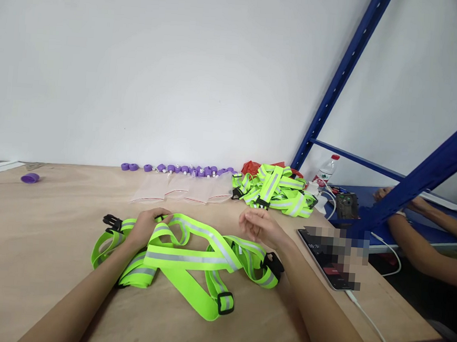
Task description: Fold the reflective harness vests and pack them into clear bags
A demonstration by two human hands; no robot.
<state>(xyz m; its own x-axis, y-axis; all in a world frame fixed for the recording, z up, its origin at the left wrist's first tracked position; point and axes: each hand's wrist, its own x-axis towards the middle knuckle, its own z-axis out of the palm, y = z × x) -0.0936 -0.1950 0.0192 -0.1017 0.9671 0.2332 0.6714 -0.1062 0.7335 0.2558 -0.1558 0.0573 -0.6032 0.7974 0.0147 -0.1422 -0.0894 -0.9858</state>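
A neon-green reflective strap harness [190, 257] with silver stripes lies loosely looped on the table in front of me. My left hand [149, 227] is closed on its upper left part, beside a small black piece at the fingertips. Black buckles show at both ends: an open-pronged buckle [112, 222] on the left and another buckle [274, 265] on the right. A black slide adjuster [225, 303] sits on the nearest loop. Above the right part of the harness, my right hand [261, 227] is curled, with nothing visible in its fingers.
More green harnesses [274, 190] are piled at the back right, by red plastic and a water bottle [325, 171]. Clear plastic bags [187, 188] and several purple rolls [185, 169] lie along the wall. A phone [324, 260] on a cable, a blue rack and another person's arms [421, 239] are right.
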